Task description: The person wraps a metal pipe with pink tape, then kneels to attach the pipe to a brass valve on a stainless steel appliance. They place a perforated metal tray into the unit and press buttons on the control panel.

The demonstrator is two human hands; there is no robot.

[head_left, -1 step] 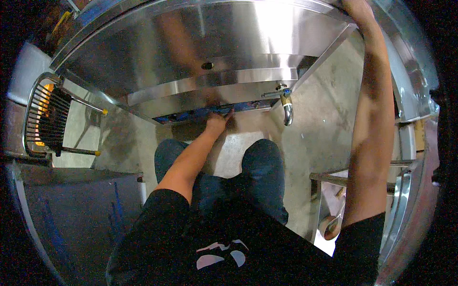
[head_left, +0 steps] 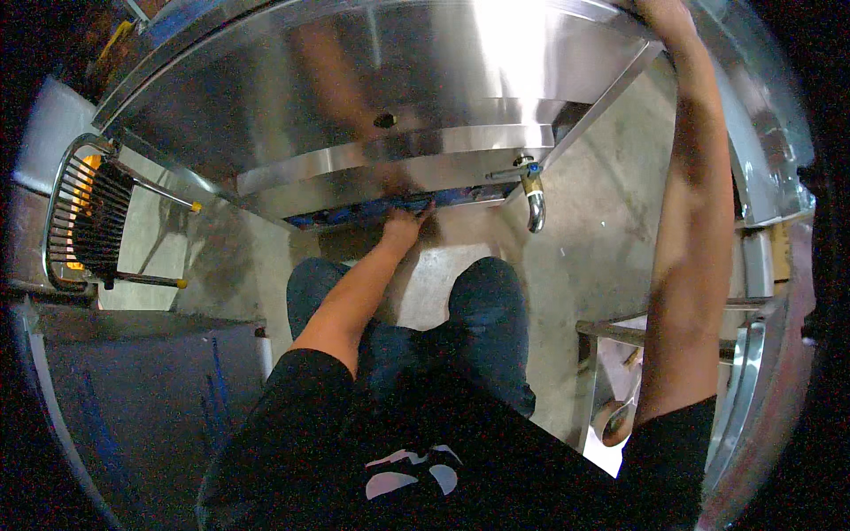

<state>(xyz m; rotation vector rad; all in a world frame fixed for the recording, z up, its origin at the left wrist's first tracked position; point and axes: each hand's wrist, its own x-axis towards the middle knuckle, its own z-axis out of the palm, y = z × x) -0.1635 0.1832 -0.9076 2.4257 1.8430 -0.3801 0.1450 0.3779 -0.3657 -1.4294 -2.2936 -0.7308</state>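
Note:
My left hand (head_left: 403, 229) reaches into a dark, blue-tinged slot (head_left: 332, 218) low on the front of a stainless-steel appliance (head_left: 319, 97). One digit points out to the right against the slot; the other fingertips are lost in the dark. I see nothing held in this hand. Up at the top right, my right hand (head_left: 664, 19) rests at the appliance's upper corner. Its fingers are cut off by the picture's rim. Right of the slot, a metal tap (head_left: 533, 208) with a blue-marked lever and a bent spout juts from the front panel.
A black slatted chair (head_left: 84, 217) with metal legs stands at the left. Below it is a dark, blue-streaked box-like surface (head_left: 150, 372). A metal-framed stand (head_left: 611, 332) with a round bowl-like thing (head_left: 611, 423) is beside my right arm. My knees are bent close to the appliance.

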